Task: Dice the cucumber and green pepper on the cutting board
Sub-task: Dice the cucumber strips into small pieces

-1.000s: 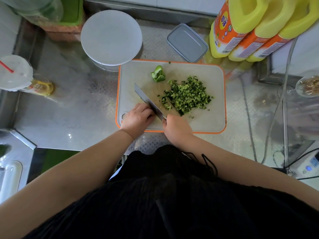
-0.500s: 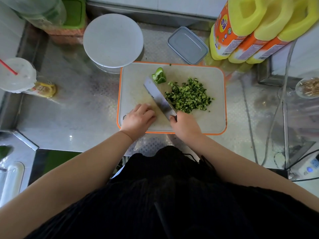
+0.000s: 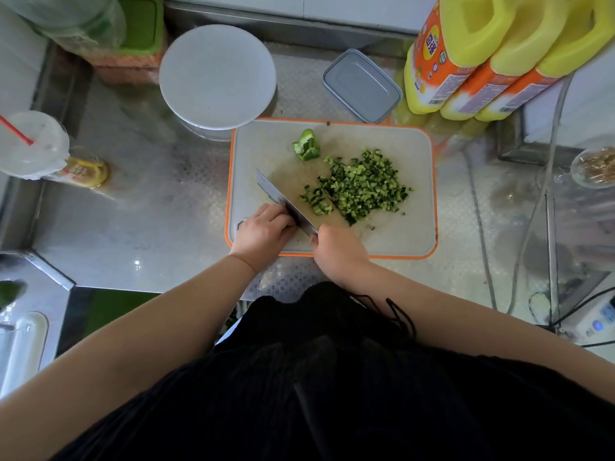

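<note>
An orange-rimmed white cutting board carries a heap of diced cucumber right of centre. A chunk of green pepper lies whole near the far edge. My right hand grips the handle of a cleaver. Its blade runs diagonally toward the far left, with a small cluster of dice just to its right. My left hand rests on the board's near-left corner with its fingers curled and knuckles against the blade. Nothing shows under them.
On the steel counter stand a round white lid on a bowl, a grey lidded box, yellow oil jugs at the back right and a plastic cup with a red straw at the left. Cables run right of the board.
The cleaver swung back to the left, from the heap's edge to beside my left hand, and now stands edge-down. A few dice lie split off from the heap. My left hand stayed put.
</note>
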{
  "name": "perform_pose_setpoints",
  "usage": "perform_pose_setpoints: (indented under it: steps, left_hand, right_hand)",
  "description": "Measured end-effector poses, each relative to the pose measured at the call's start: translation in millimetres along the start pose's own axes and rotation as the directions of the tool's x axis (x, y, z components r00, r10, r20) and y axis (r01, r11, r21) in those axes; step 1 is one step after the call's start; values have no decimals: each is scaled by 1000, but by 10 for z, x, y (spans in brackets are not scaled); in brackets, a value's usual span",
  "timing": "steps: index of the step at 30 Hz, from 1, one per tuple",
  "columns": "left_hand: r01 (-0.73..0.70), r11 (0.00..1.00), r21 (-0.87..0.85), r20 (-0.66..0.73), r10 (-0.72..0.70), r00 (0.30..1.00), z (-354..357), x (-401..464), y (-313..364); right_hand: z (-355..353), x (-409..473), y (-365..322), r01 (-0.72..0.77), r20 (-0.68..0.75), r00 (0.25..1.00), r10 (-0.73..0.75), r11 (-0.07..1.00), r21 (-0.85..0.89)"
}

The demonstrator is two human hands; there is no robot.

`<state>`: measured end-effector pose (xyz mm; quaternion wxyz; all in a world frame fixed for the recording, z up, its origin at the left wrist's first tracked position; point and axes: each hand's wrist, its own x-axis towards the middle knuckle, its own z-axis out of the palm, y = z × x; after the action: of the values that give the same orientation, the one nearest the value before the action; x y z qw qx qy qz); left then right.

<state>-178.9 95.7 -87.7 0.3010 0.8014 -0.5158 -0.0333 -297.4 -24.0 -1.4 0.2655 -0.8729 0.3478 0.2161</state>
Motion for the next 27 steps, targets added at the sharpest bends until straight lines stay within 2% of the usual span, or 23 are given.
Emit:
perform_pose_setpoints:
  steps: [7, 10, 13, 17, 27]
  left_hand:
    - [-17, 998, 68, 17, 16, 1000, -19, -9, 20]
    - [3, 998, 60, 30, -5, 1000, -65, -23, 42]
    - [-10, 997, 73, 9, 9, 1000, -110, -49, 66]
    - [61, 996, 69, 28, -63, 998, -92, -70, 88]
    - [30, 998, 59, 0, -30, 1000, -1, -100, 20]
  right_hand:
    - [-99, 60, 131, -97, -5, 995, 100, 977, 192]
    - [-156, 10, 158, -74, -33, 996, 80, 983, 167]
    - [-165, -76, 94, 15, -49, 999, -11, 995, 96]
    - [-124, -124, -2, 97, -70, 993, -96, 995, 12]
    - [-5, -31, -39, 24, 12, 1000, -24, 1000, -6]
